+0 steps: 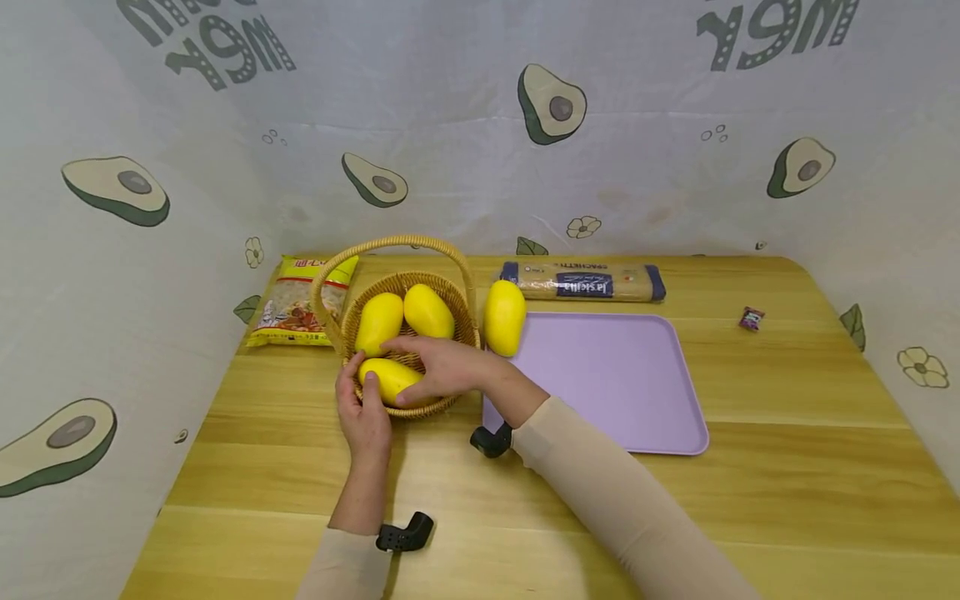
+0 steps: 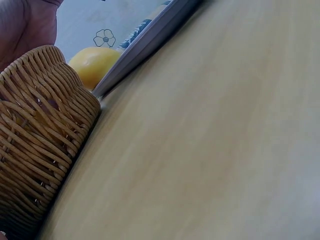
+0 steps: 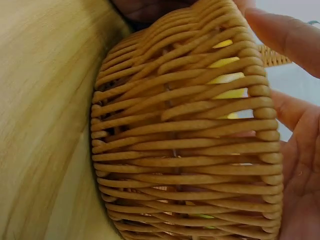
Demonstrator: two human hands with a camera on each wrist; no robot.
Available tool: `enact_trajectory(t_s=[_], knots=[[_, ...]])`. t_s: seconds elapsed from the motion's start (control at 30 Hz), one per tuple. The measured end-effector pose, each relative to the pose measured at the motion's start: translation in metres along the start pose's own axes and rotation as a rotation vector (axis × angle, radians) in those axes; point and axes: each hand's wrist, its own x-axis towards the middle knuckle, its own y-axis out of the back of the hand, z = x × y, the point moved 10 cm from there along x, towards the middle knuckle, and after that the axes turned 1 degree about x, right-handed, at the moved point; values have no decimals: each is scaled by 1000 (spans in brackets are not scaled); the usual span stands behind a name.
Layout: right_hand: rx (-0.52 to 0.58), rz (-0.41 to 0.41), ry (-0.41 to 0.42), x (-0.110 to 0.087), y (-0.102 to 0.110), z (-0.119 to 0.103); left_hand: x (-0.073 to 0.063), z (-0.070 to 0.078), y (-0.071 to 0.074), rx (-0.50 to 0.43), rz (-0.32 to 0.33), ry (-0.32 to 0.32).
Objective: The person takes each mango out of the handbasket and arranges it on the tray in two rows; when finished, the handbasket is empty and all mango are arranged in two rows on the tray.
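A round wicker basket (image 1: 459, 310) with a tall handle stands on the table, holding three yellow mangoes. My right hand (image 1: 448, 367) reaches in over its right rim, thumb and fingers spread round the nearest mango (image 1: 390, 379). At the left front of the basket is my left hand (image 1: 365, 423), gripping the rim, fingers outside and thumb over the edge by that same mango. Behind it lie two more mangoes, one at left (image 1: 380, 318) and one at right (image 1: 429, 312). In the right wrist view, the woven wall (image 3: 185, 135) hides most of the fruit.
Another mango (image 1: 505, 318) lies right of the basket, against a lilac tray (image 1: 600, 383). A spaghetti pack (image 1: 585, 283) sits behind the tray. Left of the basket is a yellow food bag (image 1: 296, 304). One small purple wrapped sweet (image 1: 751, 318) lies far right.
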Motion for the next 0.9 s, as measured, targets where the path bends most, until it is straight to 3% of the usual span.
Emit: enact_trajectory(t_s=[0.9], knots=[[-108, 7, -61, 4, -5, 6, 0, 0, -2, -22, -17, -2]])
